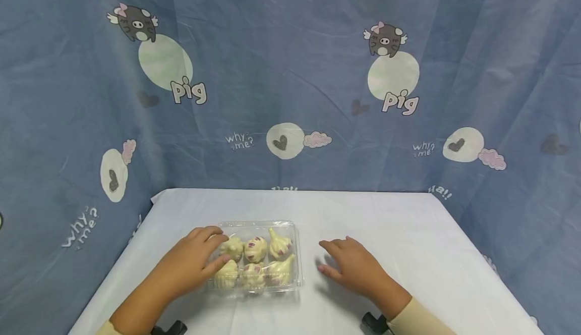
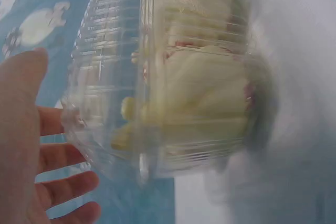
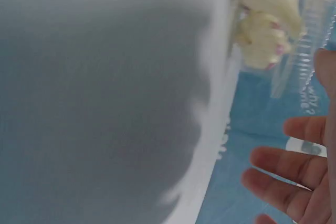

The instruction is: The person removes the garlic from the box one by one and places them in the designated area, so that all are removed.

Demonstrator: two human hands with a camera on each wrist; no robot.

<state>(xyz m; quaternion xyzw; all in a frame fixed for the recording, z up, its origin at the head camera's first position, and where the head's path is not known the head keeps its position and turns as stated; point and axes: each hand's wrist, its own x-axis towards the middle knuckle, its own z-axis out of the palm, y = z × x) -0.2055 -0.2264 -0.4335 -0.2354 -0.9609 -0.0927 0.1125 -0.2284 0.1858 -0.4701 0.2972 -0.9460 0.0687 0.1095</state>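
Note:
A clear plastic clamshell box [image 1: 297, 262] stands on the white-covered table with its lid down. Several garlic bulbs [image 1: 280, 244], cream with purple marks, lie inside in two rows. My left hand [image 1: 192, 259] is over the box's left end, its fingers spread; whether they touch the lid I cannot tell. The left wrist view shows its fingers [image 2: 68, 187] close by the ridged lid [image 2: 105, 66]. To the right of the box, apart from it, my right hand [image 1: 351, 267] hovers with loose fingers and holds nothing. Its shadow falls on the cloth.
White cloth [image 1: 399, 234] covers the table. A blue curtain [image 1: 290, 82] with pig prints hangs behind it and along both sides. Dark wrist-camera pieces [image 1: 375, 322] show below the wrists.

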